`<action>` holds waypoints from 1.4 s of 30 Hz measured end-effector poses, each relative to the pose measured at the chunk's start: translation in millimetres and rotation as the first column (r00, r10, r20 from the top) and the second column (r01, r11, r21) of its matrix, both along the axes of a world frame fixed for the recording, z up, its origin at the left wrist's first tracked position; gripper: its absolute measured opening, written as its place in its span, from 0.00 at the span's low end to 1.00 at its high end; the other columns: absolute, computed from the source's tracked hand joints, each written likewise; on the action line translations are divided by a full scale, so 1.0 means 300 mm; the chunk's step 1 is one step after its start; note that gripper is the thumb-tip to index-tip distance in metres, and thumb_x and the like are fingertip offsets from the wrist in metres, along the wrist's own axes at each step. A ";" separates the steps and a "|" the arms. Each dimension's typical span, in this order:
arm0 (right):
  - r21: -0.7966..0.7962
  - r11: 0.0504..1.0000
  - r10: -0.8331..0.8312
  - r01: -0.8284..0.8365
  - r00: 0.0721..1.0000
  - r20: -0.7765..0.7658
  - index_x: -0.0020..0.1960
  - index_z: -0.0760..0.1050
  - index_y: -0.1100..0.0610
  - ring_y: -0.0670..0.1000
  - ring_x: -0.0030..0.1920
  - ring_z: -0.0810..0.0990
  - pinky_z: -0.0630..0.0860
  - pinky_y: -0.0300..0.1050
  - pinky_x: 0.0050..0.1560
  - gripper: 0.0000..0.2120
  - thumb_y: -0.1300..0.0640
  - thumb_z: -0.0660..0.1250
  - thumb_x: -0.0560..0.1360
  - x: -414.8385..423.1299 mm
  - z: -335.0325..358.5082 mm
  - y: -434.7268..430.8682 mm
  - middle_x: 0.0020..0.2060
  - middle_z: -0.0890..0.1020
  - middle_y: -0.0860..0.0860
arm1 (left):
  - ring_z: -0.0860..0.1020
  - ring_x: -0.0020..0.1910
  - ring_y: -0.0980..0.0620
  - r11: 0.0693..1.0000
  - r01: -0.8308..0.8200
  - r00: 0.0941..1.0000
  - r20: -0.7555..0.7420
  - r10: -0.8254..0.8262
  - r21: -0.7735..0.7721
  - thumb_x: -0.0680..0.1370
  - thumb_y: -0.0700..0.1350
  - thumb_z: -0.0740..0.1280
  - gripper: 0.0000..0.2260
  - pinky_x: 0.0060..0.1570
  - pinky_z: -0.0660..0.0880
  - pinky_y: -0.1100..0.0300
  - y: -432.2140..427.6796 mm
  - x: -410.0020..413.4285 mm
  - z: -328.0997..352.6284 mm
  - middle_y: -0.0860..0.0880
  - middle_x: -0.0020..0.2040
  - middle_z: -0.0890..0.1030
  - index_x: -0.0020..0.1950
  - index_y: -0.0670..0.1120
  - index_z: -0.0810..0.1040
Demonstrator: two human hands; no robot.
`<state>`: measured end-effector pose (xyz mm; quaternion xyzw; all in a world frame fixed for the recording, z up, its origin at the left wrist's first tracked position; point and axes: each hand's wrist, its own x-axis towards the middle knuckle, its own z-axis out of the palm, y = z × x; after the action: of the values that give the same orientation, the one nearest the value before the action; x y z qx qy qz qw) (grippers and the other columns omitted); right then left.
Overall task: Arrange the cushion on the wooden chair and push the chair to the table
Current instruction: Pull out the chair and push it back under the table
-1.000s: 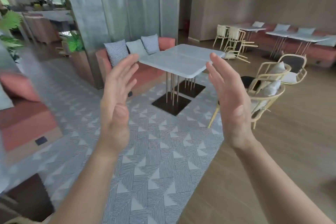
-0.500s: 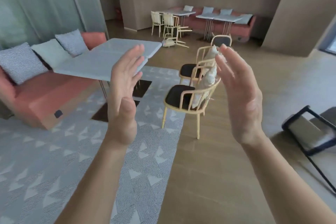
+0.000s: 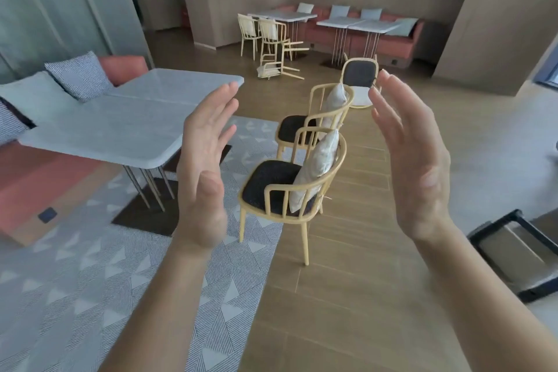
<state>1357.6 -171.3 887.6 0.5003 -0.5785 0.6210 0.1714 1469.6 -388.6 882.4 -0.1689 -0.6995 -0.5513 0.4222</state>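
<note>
A light wooden chair [image 3: 305, 220] with a dark seat stands at the rug's edge, facing the grey table [image 3: 120, 118] and a little way from it. A pale cushion [image 3: 317, 166] leans upright against its backrest. A second wooden chair [image 3: 320, 93] with its own cushion [image 3: 335, 103] stands just behind it. My left hand [image 3: 205, 166] and my right hand [image 3: 413, 160] are raised in front of me, palms facing each other, fingers apart, holding nothing. The near chair shows between them, farther away.
A coral sofa [image 3: 39, 178] with patterned pillows runs behind the table at left. A third chair [image 3: 359, 75] stands farther back. An overturned chair [image 3: 277, 69] lies near more tables. A black-framed object [image 3: 519, 254] lies on the floor at right. A patterned rug [image 3: 90, 296] covers the left floor.
The view has swung right and moved closer: the table slid left and the two wooden chairs came to the centre. Both hands stayed raised and apart, holding nothing.
</note>
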 end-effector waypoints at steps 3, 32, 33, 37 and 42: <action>-0.007 1.000 -0.009 0.009 1.000 -0.010 0.79 0.55 0.70 0.67 0.80 0.63 0.61 0.68 0.78 0.48 0.30 0.56 0.80 -0.228 -0.037 0.005 0.79 0.62 0.67 | 0.66 0.82 0.42 1.000 0.001 1.000 0.013 -0.001 0.003 0.76 0.78 0.57 0.36 0.79 0.64 0.38 0.015 -0.221 -0.031 0.45 0.83 0.67 0.79 0.61 0.67; 0.046 0.840 0.540 -0.541 0.841 0.027 0.80 0.56 0.67 0.64 0.81 0.63 0.63 0.65 0.78 0.48 0.28 0.56 0.79 -2.236 -0.054 -0.078 0.80 0.62 0.64 | 0.67 0.82 0.41 0.873 -0.484 0.874 0.003 0.485 0.058 0.76 0.78 0.58 0.37 0.78 0.65 0.40 0.238 -1.917 -0.069 0.50 0.81 0.69 0.78 0.58 0.67; 0.050 0.801 0.594 -0.596 0.803 0.053 0.80 0.57 0.65 0.64 0.81 0.62 0.62 0.64 0.79 0.48 0.27 0.57 0.78 -2.274 -0.044 -0.093 0.80 0.62 0.63 | 0.67 0.81 0.42 0.847 -0.527 0.850 0.014 0.527 0.064 0.76 0.78 0.58 0.37 0.78 0.65 0.40 0.257 -1.933 -0.061 0.50 0.81 0.70 0.78 0.59 0.68; 0.055 0.678 0.727 -0.733 0.680 0.094 0.80 0.56 0.64 0.64 0.81 0.62 0.61 0.62 0.80 0.48 0.27 0.58 0.78 -2.376 -0.038 -0.171 0.80 0.61 0.64 | 0.67 0.81 0.42 0.730 -0.677 0.735 0.033 0.677 0.094 0.75 0.79 0.58 0.37 0.78 0.66 0.43 0.303 -1.978 -0.057 0.50 0.80 0.70 0.77 0.60 0.69; 0.058 0.619 0.780 -0.783 0.622 0.073 0.79 0.56 0.64 0.65 0.81 0.62 0.61 0.61 0.80 0.48 0.26 0.57 0.77 -2.485 -0.084 -0.266 0.79 0.63 0.62 | 0.68 0.81 0.42 0.647 -0.757 0.652 0.032 0.758 0.091 0.75 0.79 0.58 0.40 0.78 0.66 0.42 0.299 -2.076 -0.092 0.51 0.80 0.71 0.78 0.54 0.65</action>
<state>612.2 -251.0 862.4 0.6959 -0.3327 0.6189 -0.1484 846.7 -299.0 854.8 0.1565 -0.6769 -0.3570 0.6244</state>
